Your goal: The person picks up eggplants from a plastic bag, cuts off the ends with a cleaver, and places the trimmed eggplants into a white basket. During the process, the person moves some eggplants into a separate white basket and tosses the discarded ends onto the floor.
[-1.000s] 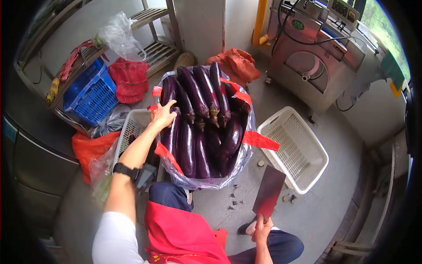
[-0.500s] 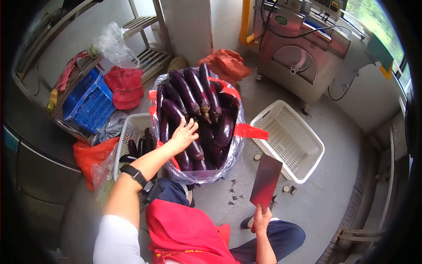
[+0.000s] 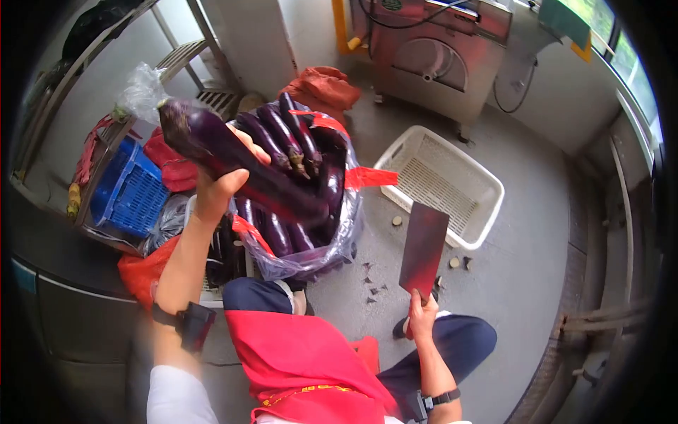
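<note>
1. My left hand (image 3: pixel 215 187), centre left of the frame, has its fingers wrapped around a long purple eggplant (image 3: pixel 201 134), holding it slantwise above the bag (image 3: pixel 339 240).
2. The clear plastic bag, just right of that hand, is packed with more eggplants (image 3: pixel 286 138).
3. My right hand (image 3: pixel 422 318), lower centre right, is fisted on the handle of a cleaver (image 3: pixel 424 244), blade upright.
4. A white basket (image 3: pixel 466 161) sits on the floor beyond the cleaver.
5. Cut stem bits (image 3: pixel 371 283) lie on the floor between bag and cleaver.

White short sleeve (image 3: pixel 173 396), red apron (image 3: pixel 304 367), dark blue trousers (image 3: pixel 459 346), black band (image 3: pixel 189 323) on each wrist
</note>
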